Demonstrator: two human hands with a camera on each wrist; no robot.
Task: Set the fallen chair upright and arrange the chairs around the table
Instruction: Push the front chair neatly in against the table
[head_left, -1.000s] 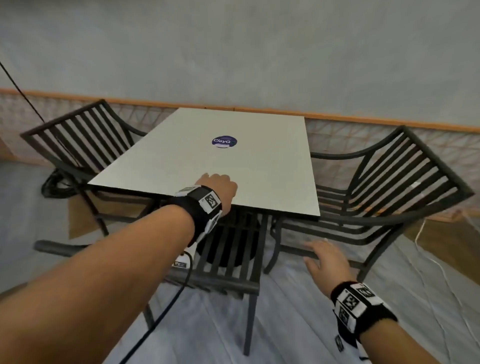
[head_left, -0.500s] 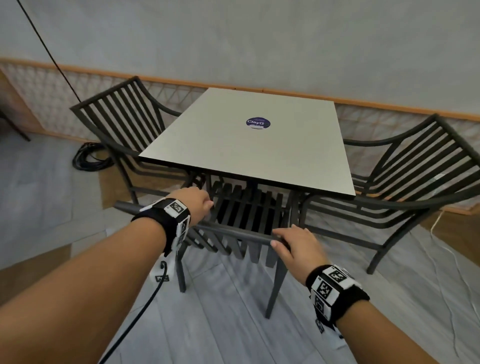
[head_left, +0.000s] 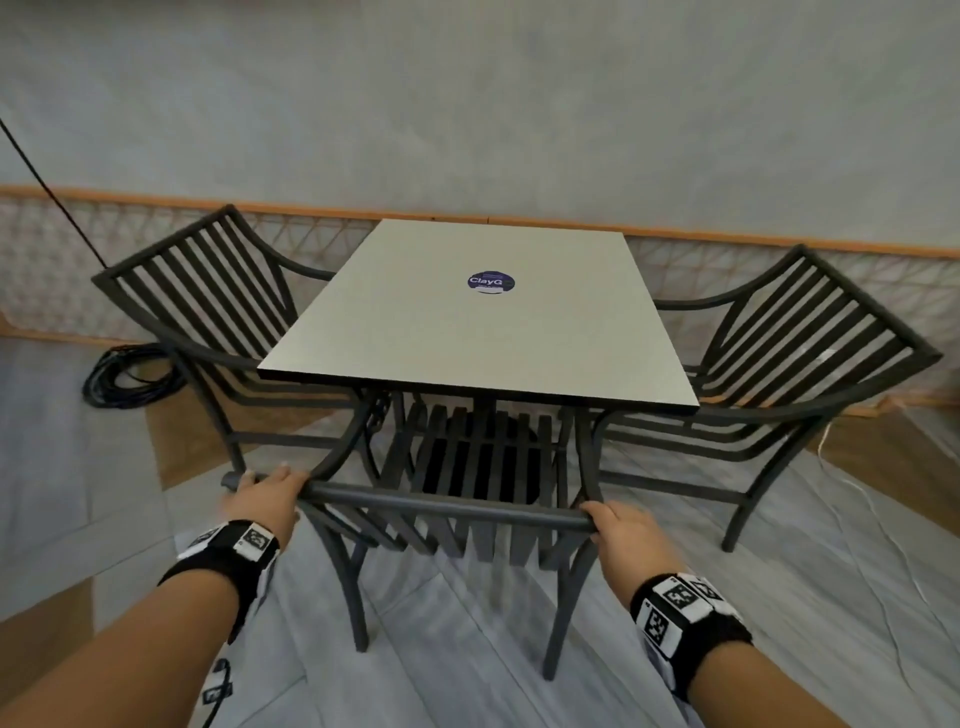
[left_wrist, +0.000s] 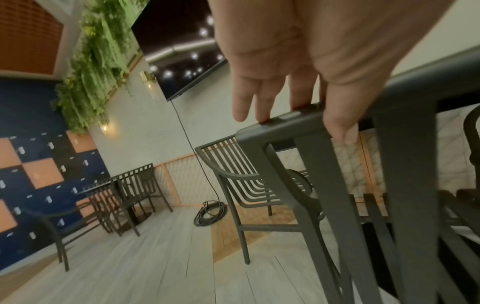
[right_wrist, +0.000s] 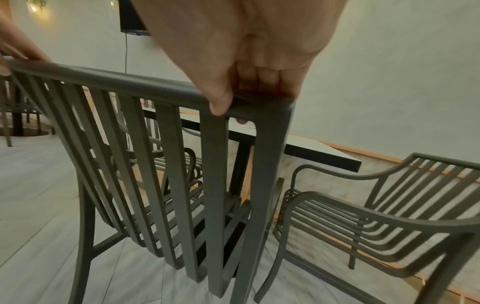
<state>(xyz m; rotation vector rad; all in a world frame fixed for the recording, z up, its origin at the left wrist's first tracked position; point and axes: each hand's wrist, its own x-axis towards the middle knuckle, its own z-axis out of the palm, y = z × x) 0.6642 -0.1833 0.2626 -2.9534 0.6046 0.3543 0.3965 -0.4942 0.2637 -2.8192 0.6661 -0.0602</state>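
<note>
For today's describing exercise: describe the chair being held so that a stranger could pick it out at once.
Find the square table by the wall. Three dark slatted chairs surround it; take the near chair, its seat tucked under the table's front edge. It alone has a left hand and right hand on its top rail.

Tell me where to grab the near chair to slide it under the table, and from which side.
Take the near chair by its top rail, from behind, one hand at each end. The left hand and right hand already grip there. The rail is a straight bar facing the person, and the seat points at the table, so a level push should send it in.
</note>
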